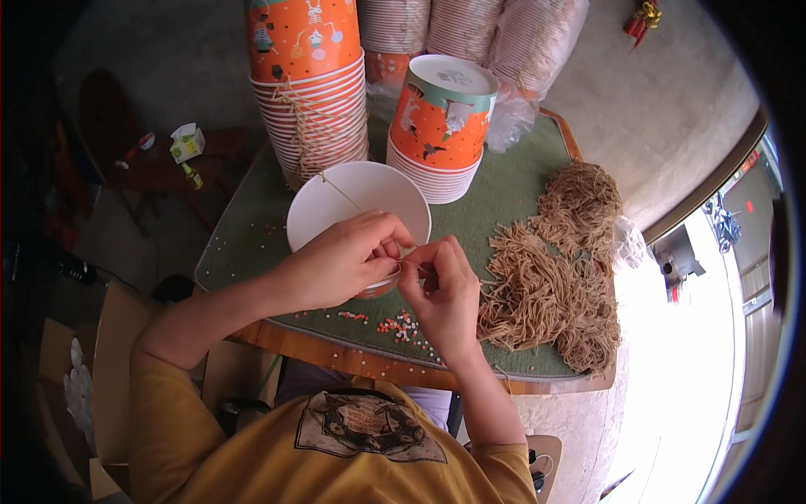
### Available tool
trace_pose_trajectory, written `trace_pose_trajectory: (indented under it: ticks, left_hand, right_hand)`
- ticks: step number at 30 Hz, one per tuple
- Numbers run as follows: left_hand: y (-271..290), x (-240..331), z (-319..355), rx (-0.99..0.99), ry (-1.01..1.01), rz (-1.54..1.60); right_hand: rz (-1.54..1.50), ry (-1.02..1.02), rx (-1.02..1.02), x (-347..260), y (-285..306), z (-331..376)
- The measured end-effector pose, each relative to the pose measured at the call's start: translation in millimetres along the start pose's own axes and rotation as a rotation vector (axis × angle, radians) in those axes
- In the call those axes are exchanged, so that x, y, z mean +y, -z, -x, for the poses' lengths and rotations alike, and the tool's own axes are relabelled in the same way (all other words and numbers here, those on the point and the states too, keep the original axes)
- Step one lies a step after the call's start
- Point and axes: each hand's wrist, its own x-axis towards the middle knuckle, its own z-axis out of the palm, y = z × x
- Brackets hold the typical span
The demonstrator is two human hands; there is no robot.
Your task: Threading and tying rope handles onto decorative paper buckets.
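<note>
A paper bucket (315,214), white inside with an orange outer wall, stands mouth up at the front of the green-topped table. A thin tan cord (342,191) crosses its mouth from the far left rim toward my hands. My left hand (336,256) lies over the bucket's near side, thumb and fingers closed in a pinch on the cord. Just right of it, by the near right rim, my right hand (442,290) pinches the cord too, fingertips nearly touching the left's. The cord's fastening at the near rim is hidden behind my fingers.
Stacked orange buckets (311,109) and upturned buckets (441,126) stand behind. Heaps of tan cords (546,290) lie at the right. Orange and white paper dots (403,326) are scattered along the near edge. Plastic-wrapped stacks (537,42) are at the back; a cardboard box (126,370) stands lower left.
</note>
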Motion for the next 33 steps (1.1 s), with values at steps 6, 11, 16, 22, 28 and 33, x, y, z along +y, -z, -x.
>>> trace_pose_trajectory:
  ticks: [6,11,16,22,28,33]
  left_hand:
    - [-6,-5,3,0.160,-0.242,-0.400]
    - [-7,-8,4,0.190,-0.222,-0.320]
    - [2,-12,2,-0.001,0.077,0.141]
    - [7,-13,-3,-0.091,0.107,0.159]
    - [-1,-3,2,0.127,-0.154,-0.326]
    - [-12,0,4,0.327,-0.343,-0.502]
  right_hand:
    - [0.081,0.084,0.056,4,-5,4]
    - [-0.086,-0.069,0.025,2,-3,4]
    - [-0.315,-0.218,-0.024,8,-2,5]
    - [-0.237,-0.161,-0.039,3,-1,2]
    - [-0.069,-0.042,-0.044,0,-2,1]
    - [-0.010,0.001,0.004,1,-3,2]
